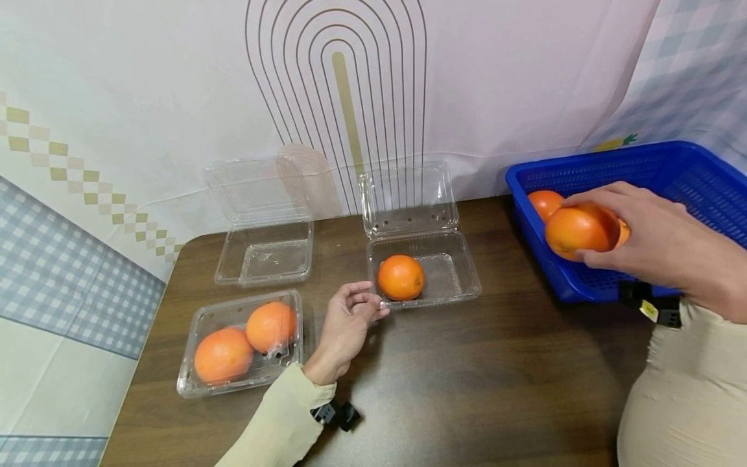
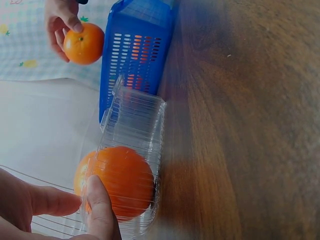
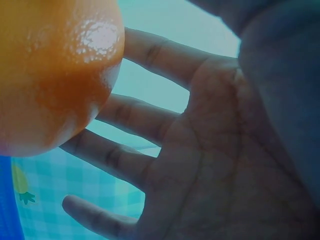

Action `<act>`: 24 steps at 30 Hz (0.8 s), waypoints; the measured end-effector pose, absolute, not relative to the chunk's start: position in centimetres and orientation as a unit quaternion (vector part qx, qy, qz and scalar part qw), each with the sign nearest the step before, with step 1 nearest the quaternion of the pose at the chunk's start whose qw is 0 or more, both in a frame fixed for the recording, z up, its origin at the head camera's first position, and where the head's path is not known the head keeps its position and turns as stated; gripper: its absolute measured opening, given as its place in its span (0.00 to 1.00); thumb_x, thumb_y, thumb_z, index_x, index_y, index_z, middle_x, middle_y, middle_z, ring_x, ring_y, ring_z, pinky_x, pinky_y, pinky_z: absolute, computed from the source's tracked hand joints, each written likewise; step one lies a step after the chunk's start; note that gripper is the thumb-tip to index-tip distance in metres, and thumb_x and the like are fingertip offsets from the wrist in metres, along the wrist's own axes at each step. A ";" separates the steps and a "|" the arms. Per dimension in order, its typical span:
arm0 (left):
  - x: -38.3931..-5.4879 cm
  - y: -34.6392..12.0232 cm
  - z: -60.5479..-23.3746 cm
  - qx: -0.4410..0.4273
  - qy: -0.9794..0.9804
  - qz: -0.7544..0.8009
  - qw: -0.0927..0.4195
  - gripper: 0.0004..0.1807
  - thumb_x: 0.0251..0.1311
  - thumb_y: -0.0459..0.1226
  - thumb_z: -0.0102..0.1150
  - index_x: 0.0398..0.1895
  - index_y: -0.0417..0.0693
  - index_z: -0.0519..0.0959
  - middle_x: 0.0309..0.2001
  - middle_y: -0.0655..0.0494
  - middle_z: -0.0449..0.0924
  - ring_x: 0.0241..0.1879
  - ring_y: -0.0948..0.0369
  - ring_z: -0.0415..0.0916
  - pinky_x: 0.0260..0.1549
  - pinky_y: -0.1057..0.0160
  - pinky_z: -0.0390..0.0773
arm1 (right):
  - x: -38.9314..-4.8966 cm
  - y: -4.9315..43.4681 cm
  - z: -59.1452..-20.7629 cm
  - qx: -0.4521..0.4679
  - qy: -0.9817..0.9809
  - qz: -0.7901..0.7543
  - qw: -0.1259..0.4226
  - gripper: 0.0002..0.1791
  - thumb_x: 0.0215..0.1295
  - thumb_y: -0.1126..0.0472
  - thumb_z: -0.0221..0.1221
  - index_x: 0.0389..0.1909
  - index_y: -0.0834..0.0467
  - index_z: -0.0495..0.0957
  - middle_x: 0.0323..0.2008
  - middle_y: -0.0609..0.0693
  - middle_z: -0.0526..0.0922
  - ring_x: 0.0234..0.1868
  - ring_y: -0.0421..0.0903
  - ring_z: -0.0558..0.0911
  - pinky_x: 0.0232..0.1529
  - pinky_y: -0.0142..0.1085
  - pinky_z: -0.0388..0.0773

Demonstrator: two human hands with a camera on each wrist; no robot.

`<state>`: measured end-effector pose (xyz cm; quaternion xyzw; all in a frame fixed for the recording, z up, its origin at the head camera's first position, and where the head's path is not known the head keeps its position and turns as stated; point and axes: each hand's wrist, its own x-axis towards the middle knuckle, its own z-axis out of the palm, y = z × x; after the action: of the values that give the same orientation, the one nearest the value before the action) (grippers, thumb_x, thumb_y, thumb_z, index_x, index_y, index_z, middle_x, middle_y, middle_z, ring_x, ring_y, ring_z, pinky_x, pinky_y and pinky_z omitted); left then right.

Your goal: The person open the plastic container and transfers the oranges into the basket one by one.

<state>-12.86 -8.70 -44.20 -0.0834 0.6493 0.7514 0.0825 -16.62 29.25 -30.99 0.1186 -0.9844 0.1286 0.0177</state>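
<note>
My right hand [image 1: 648, 240] grips an orange [image 1: 574, 232] over the near left part of the blue basket [image 1: 583, 292]. In the right wrist view the same orange [image 3: 55, 75] sits against the fingertips, clear of the palm. At the middle, my left hand [image 1: 349, 324] pinches the near left rim of an open clear plastic clamshell box [image 1: 449, 275] between thumb and finger. One orange [image 1: 401, 277] lies in the left half of that box, its lid [image 1: 411, 201] raised against the wall. The left wrist view shows the thumb and finger [image 2: 102, 205] at the rim.
Further left stands another open clamshell box [image 1: 274, 253] with nothing in it. Nearer, a closed clamshell box [image 1: 242, 379] contains two oranges. Another orange [image 1: 544, 202] lies in the basket by its left wall. A patterned wall cloth [image 1: 496, 78] hangs behind the brown table [image 1: 467, 383].
</note>
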 end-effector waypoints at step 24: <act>-12.9 -8.7 -44.2 -0.083 0.654 0.747 0.086 0.19 0.70 0.22 0.52 0.62 0.30 0.67 0.43 0.47 0.74 0.36 0.65 0.80 0.46 0.66 0.90 | -16.6 30.6 -31.3 0.089 -0.989 0.119 -0.027 0.37 0.53 0.54 0.75 0.65 0.58 0.73 0.60 0.68 0.72 0.54 0.66 0.72 0.37 0.54 0.69</act>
<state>-12.90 -8.72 -44.17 -0.0832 0.6536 0.7474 0.0857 -16.65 30.60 -31.29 0.0888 -0.9885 0.1195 -0.0267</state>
